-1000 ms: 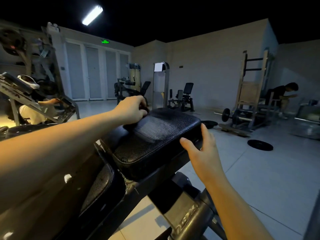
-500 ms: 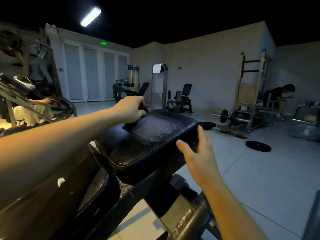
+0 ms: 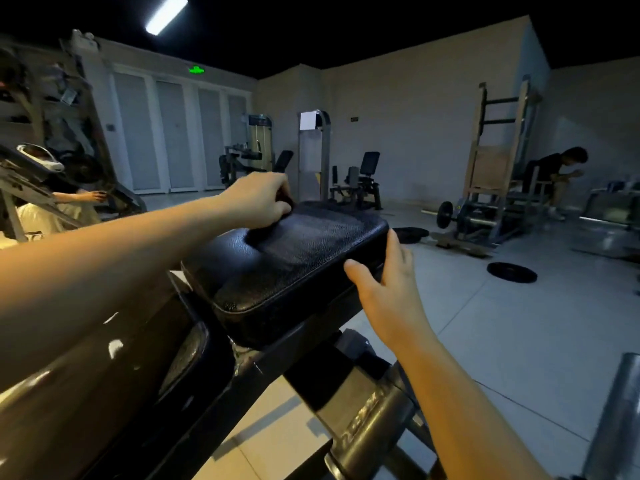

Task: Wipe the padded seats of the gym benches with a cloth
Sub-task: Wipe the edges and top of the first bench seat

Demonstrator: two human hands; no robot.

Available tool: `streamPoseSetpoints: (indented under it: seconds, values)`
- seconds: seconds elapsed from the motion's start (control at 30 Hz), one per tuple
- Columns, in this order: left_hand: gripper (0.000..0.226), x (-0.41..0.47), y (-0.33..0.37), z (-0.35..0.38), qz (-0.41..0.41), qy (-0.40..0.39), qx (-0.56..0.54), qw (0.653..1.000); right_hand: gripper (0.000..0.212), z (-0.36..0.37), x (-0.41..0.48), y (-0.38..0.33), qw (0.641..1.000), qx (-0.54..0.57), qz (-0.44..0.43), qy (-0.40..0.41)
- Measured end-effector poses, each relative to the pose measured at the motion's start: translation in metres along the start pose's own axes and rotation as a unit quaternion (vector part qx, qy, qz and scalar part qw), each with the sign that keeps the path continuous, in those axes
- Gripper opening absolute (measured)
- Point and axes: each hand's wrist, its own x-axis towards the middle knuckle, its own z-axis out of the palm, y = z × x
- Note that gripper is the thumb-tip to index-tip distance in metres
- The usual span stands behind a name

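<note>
Gym bench frame [image 3: 353, 410], dark metal, running from near left to centre, carrying one black padded seat [image 3: 304, 265] tilted up toward the far side; a loose weight plate [image 3: 512, 272] lies on the floor well to the right. Left hand [image 3: 258, 199], fingers curled tight round a dark cloth [image 3: 284, 203], pressing it on the seat's far left corner. Right hand [image 3: 388, 282] clasps the seat's right edge, thumb on top, fingers against the side
</note>
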Motion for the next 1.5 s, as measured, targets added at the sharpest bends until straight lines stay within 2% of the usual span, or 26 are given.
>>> streamPoseSetpoints:
  seconds: [0.07,0.1,0.2,0.3,0.37,0.43,0.5,0.57,0.63,0.7,0.77,0.83,0.9,1.0,1.07,1.1,1.13,1.2,1.27,1.33,1.43,1.5]
  values:
    - [0.026,0.011,-0.001,0.008,-0.058,0.016,-0.028,0.998,0.095,0.0,-0.001,-0.001,1.0,0.001,0.004,0.002]
    - [0.026,0.011,0.008,0.012,-0.057,0.03,-0.048,0.997,0.094,0.0,-0.002,-0.002,1.0,0.001,0.004,0.001]
    - [0.02,-0.006,0.05,0.014,0.046,0.051,-0.124,0.99,0.083,-0.003,0.0,-0.003,1.0,0.01,0.0,0.0]
    - [0.018,-0.049,0.07,-0.003,0.166,-0.018,-0.195,0.967,0.062,-0.004,0.001,-0.002,1.0,0.025,-0.002,-0.007]
    - [0.017,-0.061,0.058,-0.011,0.196,-0.041,-0.174,0.964,0.065,-0.003,0.002,0.0,1.0,0.025,-0.005,-0.002]
    - [0.017,-0.047,0.031,-0.012,0.153,-0.01,-0.104,0.983,0.079,-0.001,0.001,0.001,1.0,0.026,-0.001,0.005]
    - [0.019,-0.021,0.003,-0.008,0.049,0.002,-0.04,0.998,0.083,0.0,0.001,0.001,1.0,0.015,-0.002,0.009]
    - [0.021,-0.003,-0.004,0.0,-0.03,0.012,-0.052,0.998,0.081,-0.001,0.0,0.001,1.0,0.004,-0.008,0.008]
    - [0.018,-0.002,0.015,0.01,-0.007,0.048,-0.1,0.994,0.077,-0.003,-0.002,-0.001,1.0,0.001,-0.011,0.006]
    - [0.016,-0.021,0.05,0.01,0.089,0.053,-0.159,0.982,0.072,-0.005,-0.001,-0.003,1.0,0.006,-0.012,0.004]
    - [0.017,-0.049,0.074,-0.002,0.177,-0.002,-0.2,0.964,0.061,-0.006,0.001,-0.003,1.0,0.019,-0.007,0.001]
    - [0.018,-0.071,0.071,-0.012,0.218,-0.045,-0.195,0.955,0.058,-0.006,0.002,0.0,1.0,0.025,-0.006,-0.001]
    - [0.018,-0.072,0.046,-0.018,0.194,-0.048,-0.182,0.963,0.07,-0.004,0.002,0.001,1.0,0.025,-0.001,0.0]
    - [0.017,-0.038,-0.006,-0.014,0.064,-0.008,-0.096,0.993,0.089,-0.001,0.001,0.001,1.0,0.02,0.005,0.004]
    - [0.02,-0.017,-0.018,-0.007,-0.019,0.007,-0.077,0.997,0.089,-0.001,0.0,0.001,1.0,0.013,-0.001,0.006]
    - [0.02,-0.01,-0.014,-0.002,-0.031,0.019,-0.089,0.995,0.086,-0.002,0.0,0.002,1.0,0.012,-0.006,0.006]
    - [0.018,-0.007,-0.004,0.004,-0.02,0.033,-0.103,0.994,0.084,-0.003,-0.001,0.001,1.0,0.013,-0.009,0.005]
    - [0.017,-0.015,0.028,0.011,0.054,0.047,-0.146,0.987,0.079,-0.005,-0.002,-0.001,1.0,0.017,-0.008,0.002]
    - [0.02,-0.039,0.055,0.004,0.14,0.023,-0.181,0.973,0.071,-0.008,0.0,-0.003,1.0,0.026,-0.002,0.0]
    - [0.021,-0.067,0.057,-0.011,0.189,-0.02,-0.199,0.961,0.067,-0.009,0.0,-0.004,1.0,0.031,0.0,0.001]
    - [0.021,-0.097,0.02,-0.034,0.183,-0.097,-0.236,0.949,0.07,-0.008,0.0,-0.001,1.0,0.027,-0.004,0.01]
    - [0.02,-0.096,-0.017,-0.043,0.147,-0.116,-0.213,0.959,0.074,-0.005,0.001,0.0,1.0,0.02,-0.005,0.019]
